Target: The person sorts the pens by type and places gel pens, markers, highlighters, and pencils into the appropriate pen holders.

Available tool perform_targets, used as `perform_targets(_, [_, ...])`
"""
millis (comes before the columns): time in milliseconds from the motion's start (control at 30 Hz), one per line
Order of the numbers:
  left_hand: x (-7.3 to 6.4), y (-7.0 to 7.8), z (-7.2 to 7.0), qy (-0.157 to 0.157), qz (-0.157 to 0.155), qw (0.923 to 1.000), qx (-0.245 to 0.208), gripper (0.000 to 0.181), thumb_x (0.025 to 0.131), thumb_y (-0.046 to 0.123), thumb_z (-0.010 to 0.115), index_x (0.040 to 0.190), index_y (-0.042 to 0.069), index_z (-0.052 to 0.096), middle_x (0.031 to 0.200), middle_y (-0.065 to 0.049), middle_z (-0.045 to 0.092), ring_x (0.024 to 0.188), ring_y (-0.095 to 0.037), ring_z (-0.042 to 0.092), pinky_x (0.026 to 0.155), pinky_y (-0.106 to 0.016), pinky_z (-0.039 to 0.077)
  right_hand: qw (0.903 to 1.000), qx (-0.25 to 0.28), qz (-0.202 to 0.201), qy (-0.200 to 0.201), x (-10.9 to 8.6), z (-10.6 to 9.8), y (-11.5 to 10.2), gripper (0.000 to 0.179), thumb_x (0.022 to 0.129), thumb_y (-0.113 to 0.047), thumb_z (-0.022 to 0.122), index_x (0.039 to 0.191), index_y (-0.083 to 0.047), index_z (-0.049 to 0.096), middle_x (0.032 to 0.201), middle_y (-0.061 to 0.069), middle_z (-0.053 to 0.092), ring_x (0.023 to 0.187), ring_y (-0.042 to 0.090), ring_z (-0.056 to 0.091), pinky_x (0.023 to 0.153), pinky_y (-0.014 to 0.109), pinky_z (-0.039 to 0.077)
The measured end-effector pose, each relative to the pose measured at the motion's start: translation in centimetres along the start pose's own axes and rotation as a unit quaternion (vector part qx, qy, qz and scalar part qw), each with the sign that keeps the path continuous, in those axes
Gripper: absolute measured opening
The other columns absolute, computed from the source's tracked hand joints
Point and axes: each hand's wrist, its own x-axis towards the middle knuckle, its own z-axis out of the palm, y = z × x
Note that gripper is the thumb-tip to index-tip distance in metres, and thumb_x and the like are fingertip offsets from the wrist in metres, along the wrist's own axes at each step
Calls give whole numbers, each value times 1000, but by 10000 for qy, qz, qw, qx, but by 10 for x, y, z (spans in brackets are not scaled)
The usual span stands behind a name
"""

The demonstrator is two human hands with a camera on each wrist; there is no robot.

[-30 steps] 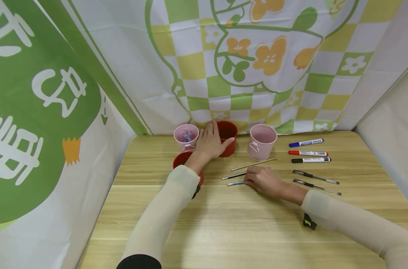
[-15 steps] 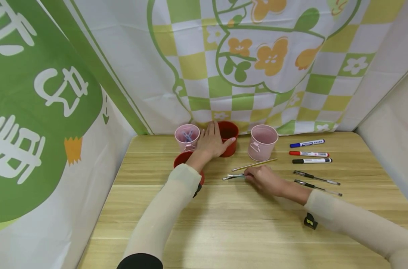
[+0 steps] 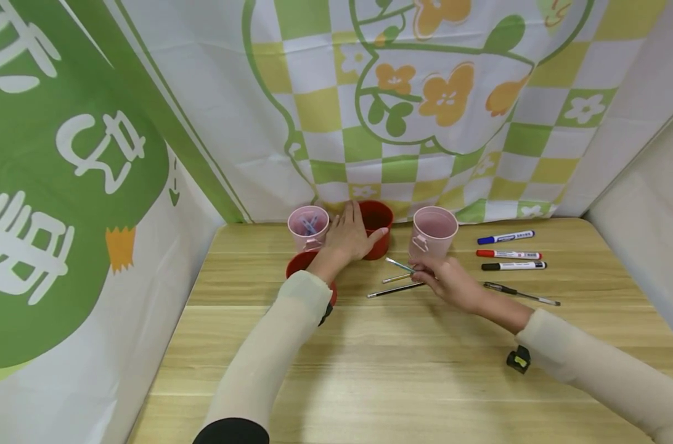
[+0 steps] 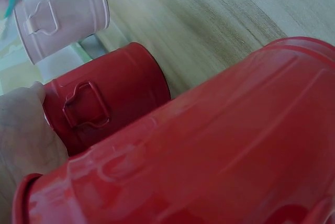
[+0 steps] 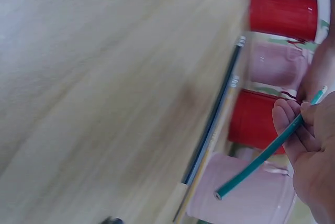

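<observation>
In the head view, my left hand [image 3: 344, 237] rests at the side of the rear red bucket [image 3: 379, 246]. Its fingers are straight, with the thumb across the bucket's front rim. My right hand [image 3: 452, 282] pinches a teal pencil [image 5: 264, 155] between thumb and fingers, above the table and in front of the right pink bucket [image 3: 435, 225]. The pencil's eraser end points to the upper left in the head view. Below it lie a yellow pencil [image 3: 396, 279] and a black pencil [image 3: 392, 291], both partly covered by the right hand.
A front red bucket [image 3: 299, 261] stands partly under my left forearm. Behind it, the left pink bucket [image 3: 301, 222] contains bluish sticks. At right lie blue [image 3: 505, 237], red [image 3: 508, 254] and black [image 3: 514, 266] markers and a pen [image 3: 522, 293]. A patterned cloth [image 3: 320, 111] hangs behind.
My right hand has picked up the teal pencil from the table and carried it up toward the right pink bucket. The left hand stays at the rear red bucket.
</observation>
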Motion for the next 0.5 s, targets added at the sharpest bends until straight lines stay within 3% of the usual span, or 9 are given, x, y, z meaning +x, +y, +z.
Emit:
perform_targets(233, [-4,1,-2,6,27,10000,20,101,93,74,25,155,0,-5,163,-16,1,148,-31,20,121,-40,12,9919,1108,611,88,10,-19,-5,23,91,11,58,112,10,66,93,20,71,83,33,71,72,34,59])
perform_targets(367, [-4,1,-2,51,59,10000,7,101,94,73,27,155,-1,-4,163,-17,2,147,-32,22,120,-40,15,9902,963,901,463,14,-28,-10,20,94,4,59,111,9,66,95,18,73,82,29,72,68,26,58])
perform_targets(500, [-1,0,-1,-21,27,10000,-3,103,93,74,27,154,-1,-6,163,-17,0,147,-32,22,120,-40,16,9792,1446,1224,729,20,-38,-11,21,95,2,58,112,14,61,99,23,71,87,32,71,71,27,58])
